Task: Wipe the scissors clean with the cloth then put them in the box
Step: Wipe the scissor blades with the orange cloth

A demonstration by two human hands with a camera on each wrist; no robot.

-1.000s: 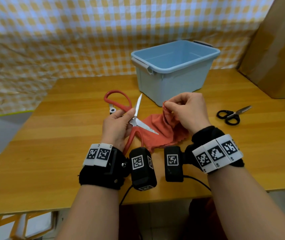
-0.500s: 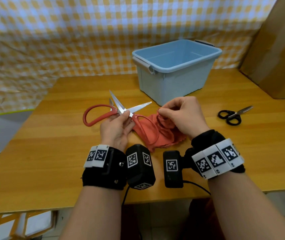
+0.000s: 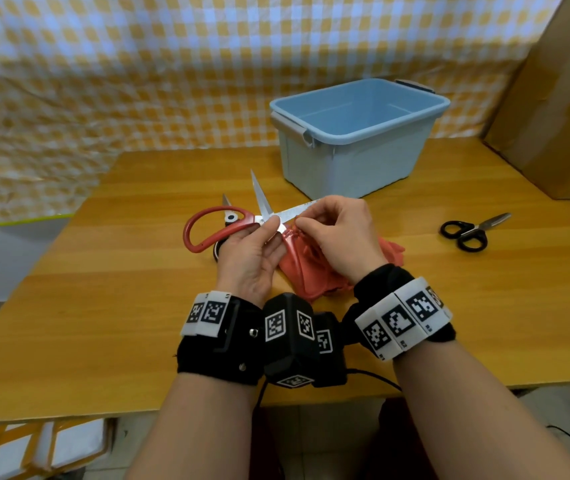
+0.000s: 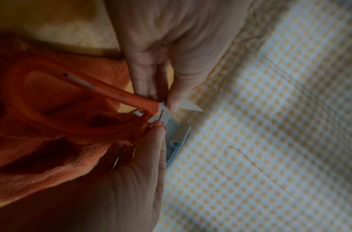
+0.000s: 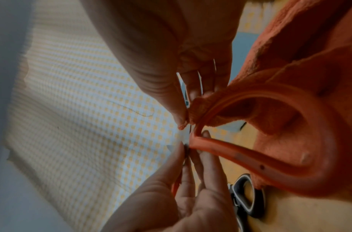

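— Holding what, exactly, are the two hands?

— Left hand (image 3: 247,258) is pinching the red-handled scissors (image 3: 238,221) at the pivot, thumb and fingers clamped on the metal just past the handles, blades spread apart above the wooden table (image 3: 103,289). Right hand (image 3: 337,237) is pinching a fold of the orange cloth (image 3: 311,271) between thumb and fingertips, pressing it against the lower blade right beside the left thumb.

— Where is everything sitting?

— Both wrists are hovering close together over the near middle of the table. Most of the cloth is lying bunched beneath the right hand. The blue box (image 3: 359,133), open-topped, is standing just behind the hands near the far edge. A black pair of scissors (image 3: 470,230) is lying well apart to the right, and another dark-handled pair (image 5: 248,194) is peeking out under the left hand. Bare tabletop is stretching left and right of the hands.
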